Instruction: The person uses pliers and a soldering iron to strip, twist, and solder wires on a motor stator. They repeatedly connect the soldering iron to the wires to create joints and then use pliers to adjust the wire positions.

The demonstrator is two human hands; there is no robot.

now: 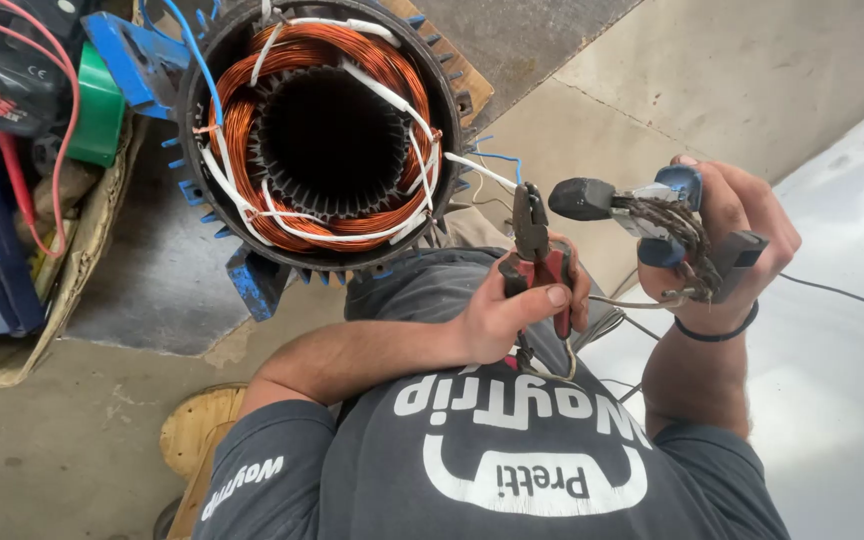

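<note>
Left hand (512, 315) closed round red-handled pliers (532, 245), right hand (727, 240) clenched on a twisted wire bundle (690, 240); the copper-wound motor stator (327, 130) on the concrete floor (72, 420) ahead looks fully laced, its lead wires (477, 170) loose.

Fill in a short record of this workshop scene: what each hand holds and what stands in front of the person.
Left: the left hand grips red-handled pliers, nose pointing up.
Right: the right hand holds a blue-and-black tool with twisted wire wound around it.
Wrist: black band on the right wrist.
In front: motor stator with copper windings, leads trailing toward the pliers.
</note>
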